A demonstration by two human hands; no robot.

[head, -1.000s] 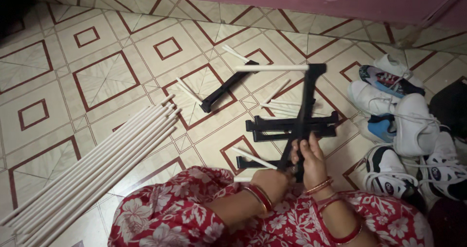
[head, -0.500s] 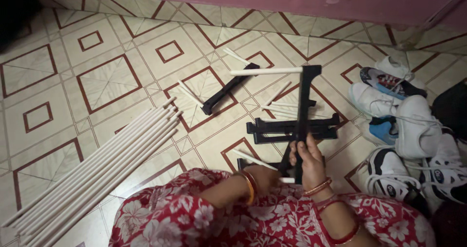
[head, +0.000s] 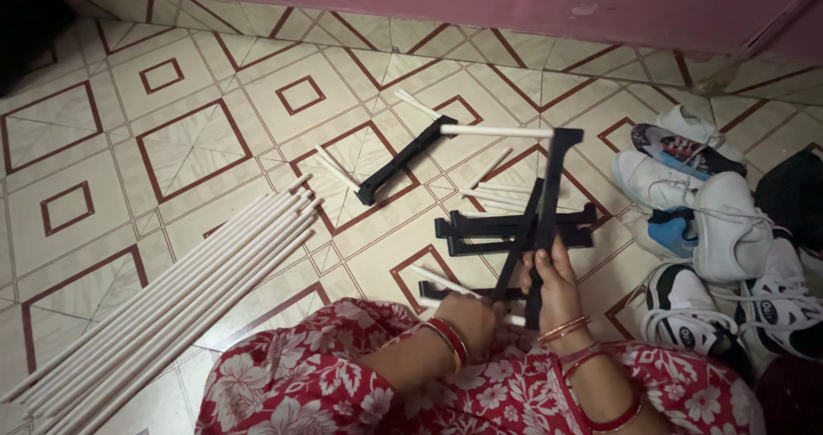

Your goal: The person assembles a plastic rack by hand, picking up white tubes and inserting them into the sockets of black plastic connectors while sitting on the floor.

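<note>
**Hands on the black bar**

The right hand (head: 555, 274) is wrapped around a long black plastic bar (head: 549, 212) with a short white rod sticking out near its top. The bar stands up off the tiled floor (head: 189, 144), over other flat black bars (head: 514, 228). The left hand (head: 474, 315) is closed on a thin white stick (head: 441, 279) low by the red flowery cloth (head: 343, 384). A bunch of long white rods (head: 171, 306) lies to the left. White shoes (head: 729, 229) sit on the right.

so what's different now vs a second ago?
The left hand moved left, off the upright black bar, down to a short white rod near the lap. The right hand keeps its grip on the black bar. White rod bundle and shoes unchanged.
</note>
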